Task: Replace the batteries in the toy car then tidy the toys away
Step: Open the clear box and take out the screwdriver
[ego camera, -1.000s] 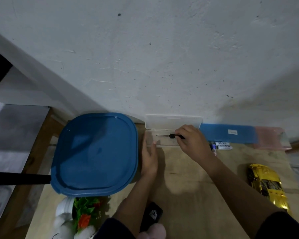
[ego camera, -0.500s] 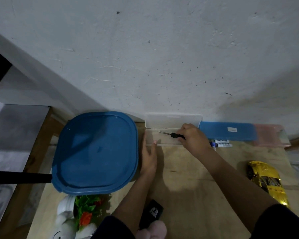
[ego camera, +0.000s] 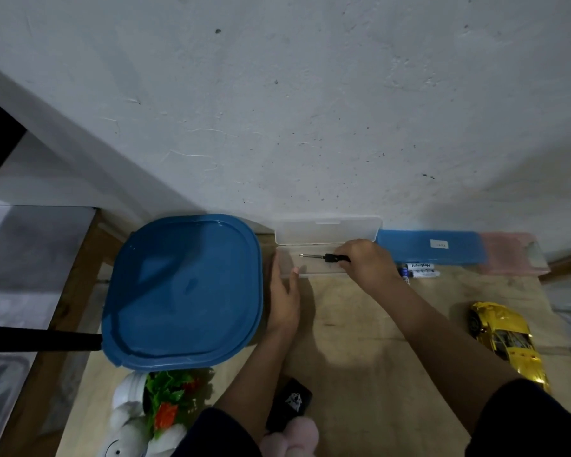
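A clear plastic case (ego camera: 327,230) stands open against the wall, its lid raised. My right hand (ego camera: 365,263) grips the black handle of a small screwdriver (ego camera: 323,257) over the case's tray, shaft pointing left. My left hand (ego camera: 284,296) rests flat against the tray's left end, fingers straight. Two white batteries (ego camera: 421,270) lie just right of my right hand. The gold toy car (ego camera: 505,341) sits at the table's right edge. A large blue-lidded bin (ego camera: 182,291) stands to the left.
A blue flat box (ego camera: 429,247) and a pink one (ego camera: 511,255) line the wall at right. A small black object (ego camera: 290,404), a pink plush (ego camera: 290,437) and a white toy with green leaves (ego camera: 152,410) sit at the near edge. A black bar (ego camera: 40,338) crosses at left.
The right hand with the screwdriver has shifted slightly within the case's tray; the left hand stays at the case's left end.
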Motion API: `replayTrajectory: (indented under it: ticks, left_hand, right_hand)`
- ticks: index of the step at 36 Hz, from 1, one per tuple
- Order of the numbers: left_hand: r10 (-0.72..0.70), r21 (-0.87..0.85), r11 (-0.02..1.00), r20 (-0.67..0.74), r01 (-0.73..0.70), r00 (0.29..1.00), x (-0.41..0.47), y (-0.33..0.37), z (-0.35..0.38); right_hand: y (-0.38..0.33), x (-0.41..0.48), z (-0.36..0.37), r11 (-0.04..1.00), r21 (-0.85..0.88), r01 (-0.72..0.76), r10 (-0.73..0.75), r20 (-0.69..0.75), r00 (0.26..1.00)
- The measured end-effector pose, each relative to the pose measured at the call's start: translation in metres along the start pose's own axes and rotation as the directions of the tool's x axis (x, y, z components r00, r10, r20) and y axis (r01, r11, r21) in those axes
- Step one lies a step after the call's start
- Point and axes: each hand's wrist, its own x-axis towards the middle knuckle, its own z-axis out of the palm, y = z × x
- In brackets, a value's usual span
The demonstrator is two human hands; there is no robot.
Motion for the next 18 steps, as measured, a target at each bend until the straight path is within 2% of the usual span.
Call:
replayTrajectory:
  ticks: [4, 8, 14, 18]
  left_hand:
    - [0.010, 0.015, 1.000, -0.004, -0.010, 1.000, 0.001, 0.003, 0.000]
    - [0.027, 0.053, 0.998, -0.004, -0.026, 1.000, 0.003, 0.004, -0.001]
    - [0.029, 0.104, 0.994, 0.024, -0.031, 0.999, 0.003, 0.005, -0.003]
    - [0.045, 0.197, 0.979, 0.030, -0.050, 0.999, 0.003, 0.007, -0.004]
  right_hand:
    - [0.001, 0.002, 0.000, 0.998, 0.044, -0.033, 0.032, 0.015, 0.999]
    - [0.001, 0.000, 0.001, 0.981, 0.186, -0.057, 0.057, 0.003, 0.998]
    - [0.003, -0.013, 0.004, 0.911, 0.411, -0.032, 0.086, -0.114, 0.990]
    - [0.003, -0.025, -0.001, 0.895, 0.446, 0.004, 0.075, -0.160, 0.984]
